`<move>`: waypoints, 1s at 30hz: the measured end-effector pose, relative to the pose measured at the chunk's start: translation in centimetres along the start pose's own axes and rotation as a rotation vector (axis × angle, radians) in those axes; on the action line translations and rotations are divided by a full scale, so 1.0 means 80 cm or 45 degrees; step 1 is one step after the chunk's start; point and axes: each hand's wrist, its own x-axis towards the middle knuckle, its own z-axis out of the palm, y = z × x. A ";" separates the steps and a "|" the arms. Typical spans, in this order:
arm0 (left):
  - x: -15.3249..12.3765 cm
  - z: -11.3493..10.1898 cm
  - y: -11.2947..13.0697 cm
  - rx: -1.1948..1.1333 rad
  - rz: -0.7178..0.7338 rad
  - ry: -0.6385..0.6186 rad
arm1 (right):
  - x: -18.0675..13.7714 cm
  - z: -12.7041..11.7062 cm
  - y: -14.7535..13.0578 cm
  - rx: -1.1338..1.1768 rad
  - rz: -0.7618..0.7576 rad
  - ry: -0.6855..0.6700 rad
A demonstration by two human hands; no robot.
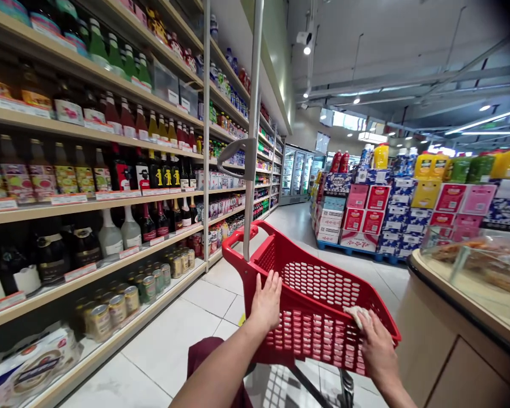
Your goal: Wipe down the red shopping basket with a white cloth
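The red cart (318, 294) stands in the aisle at 12 o'clock, with the bottle shelves (110, 187) at 9 o'clock. My left hand (266, 303) lies on its rear rim, fingers curled over the edge. Toward 2 o'clock, my right hand (378, 348) has its fingers closed on a pale cloth (357, 314) pressed to the rim. I judge that even pressure from both hands keeps it straight and off the bench (450, 317) at 3 o'clock.

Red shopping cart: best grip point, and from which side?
Likely the near top rim of the red shopping cart, taken from behind and above. It is a thick edge on the nearest side, no separate push bar visible; left hand and right hand rest on it near its two corners.
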 end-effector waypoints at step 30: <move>-0.061 -0.001 -0.128 -0.118 -0.355 0.280 | 0.093 0.051 -0.297 0.658 -0.563 -0.062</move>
